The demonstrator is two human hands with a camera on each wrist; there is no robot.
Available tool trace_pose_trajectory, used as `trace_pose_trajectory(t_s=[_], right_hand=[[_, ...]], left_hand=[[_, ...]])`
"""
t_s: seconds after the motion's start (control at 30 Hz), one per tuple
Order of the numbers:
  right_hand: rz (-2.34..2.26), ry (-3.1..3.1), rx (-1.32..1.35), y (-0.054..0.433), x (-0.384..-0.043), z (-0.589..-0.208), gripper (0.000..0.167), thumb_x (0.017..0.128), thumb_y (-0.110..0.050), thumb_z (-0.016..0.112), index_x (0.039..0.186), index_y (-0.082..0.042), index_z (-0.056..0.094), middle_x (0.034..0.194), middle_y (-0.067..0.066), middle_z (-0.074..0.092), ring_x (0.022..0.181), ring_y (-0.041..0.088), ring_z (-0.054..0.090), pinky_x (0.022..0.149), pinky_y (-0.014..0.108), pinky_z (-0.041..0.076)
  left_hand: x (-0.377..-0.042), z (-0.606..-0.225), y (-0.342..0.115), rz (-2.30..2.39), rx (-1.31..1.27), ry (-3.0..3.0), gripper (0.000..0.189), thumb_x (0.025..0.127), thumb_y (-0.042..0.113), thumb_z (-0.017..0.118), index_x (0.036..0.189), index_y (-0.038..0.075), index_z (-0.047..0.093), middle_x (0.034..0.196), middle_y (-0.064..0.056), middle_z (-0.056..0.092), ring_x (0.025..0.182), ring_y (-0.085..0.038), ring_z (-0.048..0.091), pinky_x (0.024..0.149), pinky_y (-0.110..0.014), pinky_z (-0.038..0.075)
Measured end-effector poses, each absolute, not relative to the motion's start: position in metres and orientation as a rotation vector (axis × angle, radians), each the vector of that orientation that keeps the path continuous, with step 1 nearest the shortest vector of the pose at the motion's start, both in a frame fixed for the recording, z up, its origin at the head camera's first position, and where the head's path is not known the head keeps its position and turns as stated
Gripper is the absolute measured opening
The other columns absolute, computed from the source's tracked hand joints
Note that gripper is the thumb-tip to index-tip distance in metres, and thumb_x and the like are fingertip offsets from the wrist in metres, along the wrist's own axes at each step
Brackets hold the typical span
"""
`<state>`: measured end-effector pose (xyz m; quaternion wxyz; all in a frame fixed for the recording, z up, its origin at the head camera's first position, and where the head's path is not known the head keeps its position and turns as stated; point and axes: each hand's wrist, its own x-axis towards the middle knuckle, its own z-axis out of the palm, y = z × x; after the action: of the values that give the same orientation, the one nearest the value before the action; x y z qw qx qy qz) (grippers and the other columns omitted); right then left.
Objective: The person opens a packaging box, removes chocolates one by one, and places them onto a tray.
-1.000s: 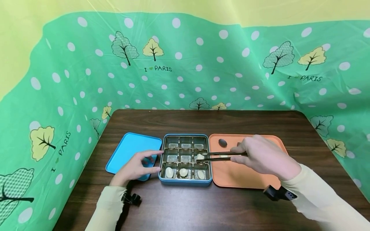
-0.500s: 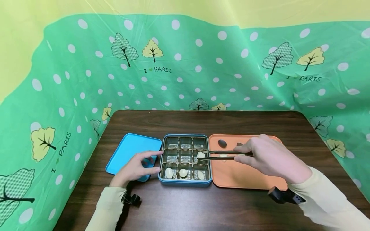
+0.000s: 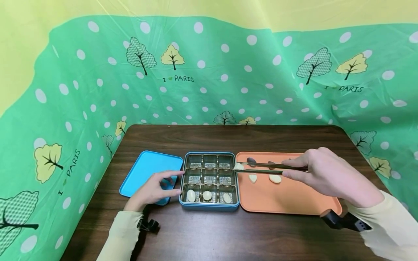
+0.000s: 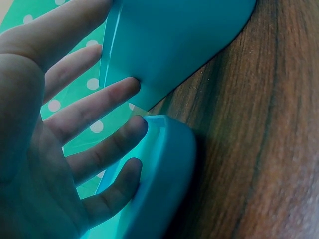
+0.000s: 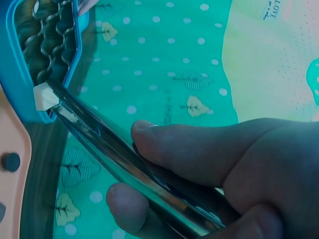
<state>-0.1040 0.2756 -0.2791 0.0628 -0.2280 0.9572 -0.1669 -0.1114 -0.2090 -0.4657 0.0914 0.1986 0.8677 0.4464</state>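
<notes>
My right hand (image 3: pixel 330 177) holds dark metal tongs (image 5: pixel 129 154) over the orange tray. The tips pinch a small white piece (image 5: pixel 46 97), probably candy, above the right rim of the blue box (image 3: pixel 209 207). A dark plastic insert (image 3: pixel 210 176) divides this box into several compartments. Its front row has a white piece in each compartment: an oval one (image 3: pixel 191 195), a round ridged one (image 3: pixel 207 195) and another oval one (image 3: pixel 226 197). At the box's left side, the thumb and a fingertip of my left hand (image 3: pixel 151 190) rest by the wall, fingers spread.
A light blue lid (image 3: pixel 153 163) lies left of the box, partly beneath my left hand. The orange tray (image 3: pixel 287 199) stands against the box's right side. On it are a dark oval piece (image 3: pixel 251 161), another dark piece (image 3: pixel 271 165) and white pieces (image 3: pixel 275 178).
My right hand has moved right, carrying the tongs and white piece up from the right middle compartment to the box's right rim. My left hand stays in place.
</notes>
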Motion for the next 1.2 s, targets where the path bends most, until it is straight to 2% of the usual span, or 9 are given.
trace_pose_trajectory(t_s=[0.13,0.27,0.37,0.5,0.7,0.8,0.93,1.03,1.2], right_hand=[[-0.502,2.904,-0.63,0.289,-0.104,-0.28,0.035,0.096,-0.039,0.078,0.122,-0.015,0.081,0.071,-0.015,0.069,0.048,0.005,0.031,0.046,0.028,0.03],[-0.478,2.947,-0.616,0.302,-0.104,-0.283,0.036,0.095,-0.036,0.079,0.123,-0.013,0.08,0.073,-0.014,0.07,0.05,0.004,0.033,0.047,0.028,0.03],[-0.456,2.99,-0.606,0.311,-0.104,-0.286,0.037,0.093,-0.034,0.081,0.122,-0.011,0.08,0.069,-0.015,0.067,0.049,0.003,0.031,0.046,0.028,0.029],[-0.43,3.044,-0.586,0.322,-0.102,-0.291,0.035,0.091,-0.029,0.083,0.119,-0.007,0.081,0.053,-0.017,0.053,0.046,0.003,0.026,0.044,0.027,0.027],[-0.379,3.069,-0.543,0.34,-0.1,-0.297,0.038,0.092,-0.031,0.082,0.122,-0.007,0.079,0.045,-0.015,0.044,0.044,0.004,0.024,0.043,0.027,0.026],[-0.343,3.073,-0.508,0.349,-0.101,-0.299,0.038,0.092,-0.034,0.082,0.121,-0.008,0.08,0.052,-0.009,0.058,0.047,0.004,0.029,0.045,0.028,0.026],[-0.321,3.087,-0.483,0.362,-0.1,-0.305,0.034,0.093,-0.035,0.081,0.117,-0.01,0.082,0.055,-0.012,0.06,0.049,0.003,0.03,0.047,0.027,0.027],[-0.303,3.072,-0.459,0.371,-0.1,-0.308,0.035,0.095,-0.035,0.079,0.12,-0.009,0.081,0.047,-0.014,0.046,0.047,0.004,0.028,0.046,0.027,0.027],[-0.275,3.04,-0.4,0.382,-0.1,-0.311,0.04,0.097,-0.035,0.077,0.124,-0.006,0.078,0.051,-0.009,0.047,0.047,0.006,0.032,0.047,0.028,0.028]], left_hand=[[-0.111,-0.467,-0.21,1.335,0.585,2.57,0.063,0.09,0.04,0.085,0.147,0.028,0.063,0.145,0.001,0.063,0.099,-0.022,0.064,0.086,-0.042,0.055],[-0.111,-0.467,-0.21,1.339,0.59,2.566,0.062,0.091,0.038,0.085,0.148,0.027,0.063,0.145,0.0,0.063,0.099,-0.021,0.064,0.086,-0.043,0.055],[-0.111,-0.467,-0.21,1.336,0.59,2.564,0.062,0.091,0.038,0.085,0.148,0.027,0.063,0.145,0.0,0.063,0.1,-0.022,0.065,0.086,-0.043,0.055],[-0.111,-0.466,-0.21,1.328,0.584,2.562,0.062,0.091,0.039,0.084,0.148,0.028,0.062,0.146,0.001,0.063,0.1,-0.022,0.065,0.086,-0.043,0.055],[-0.111,-0.465,-0.209,1.329,0.583,2.564,0.062,0.091,0.038,0.084,0.148,0.028,0.063,0.146,0.0,0.063,0.099,-0.023,0.065,0.086,-0.042,0.055],[-0.111,-0.465,-0.209,1.327,0.589,2.568,0.062,0.091,0.038,0.084,0.148,0.027,0.063,0.145,0.0,0.063,0.099,-0.022,0.065,0.086,-0.042,0.055],[-0.112,-0.465,-0.208,1.318,0.581,2.575,0.063,0.09,0.038,0.085,0.148,0.027,0.063,0.144,0.0,0.064,0.099,-0.021,0.064,0.087,-0.042,0.055],[-0.113,-0.465,-0.208,1.315,0.574,2.574,0.063,0.09,0.038,0.085,0.148,0.027,0.063,0.144,0.0,0.064,0.1,-0.021,0.064,0.088,-0.043,0.054],[-0.112,-0.465,-0.209,1.317,0.573,2.573,0.063,0.09,0.039,0.085,0.148,0.027,0.063,0.144,0.0,0.064,0.1,-0.021,0.064,0.088,-0.043,0.054]])
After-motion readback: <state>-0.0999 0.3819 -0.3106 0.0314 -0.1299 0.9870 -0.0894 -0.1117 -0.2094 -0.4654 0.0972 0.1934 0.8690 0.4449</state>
